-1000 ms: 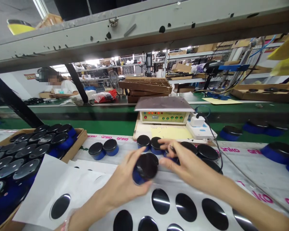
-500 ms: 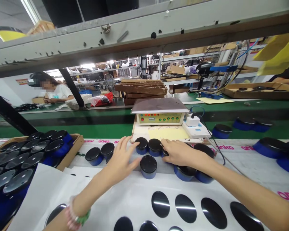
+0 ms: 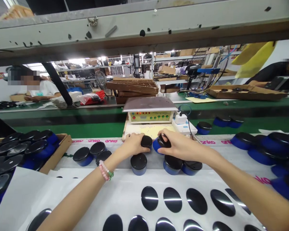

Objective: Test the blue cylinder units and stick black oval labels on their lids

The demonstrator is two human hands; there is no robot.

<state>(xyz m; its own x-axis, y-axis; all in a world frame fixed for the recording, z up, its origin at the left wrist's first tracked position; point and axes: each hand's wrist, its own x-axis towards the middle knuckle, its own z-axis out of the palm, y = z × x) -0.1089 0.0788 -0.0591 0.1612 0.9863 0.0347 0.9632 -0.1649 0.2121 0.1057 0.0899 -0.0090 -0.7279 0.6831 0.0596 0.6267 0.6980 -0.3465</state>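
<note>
The left hand (image 3: 134,143) curls half-closed around 1 upright puck (image 3: 147,141) at the scene's middle, and the right hand (image 3: 177,142) pinches 1 tilted puck (image 3: 156,146) just right of it, which could topple onto the 2 nearer pucks (image 3: 172,164) if that angled grip slips.

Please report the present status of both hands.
Left hand around black-topped blue cylinder, grip unclear. Right hand gripping second cylinder, tilted. Third cylinder close in front, possibly in the way.
</note>
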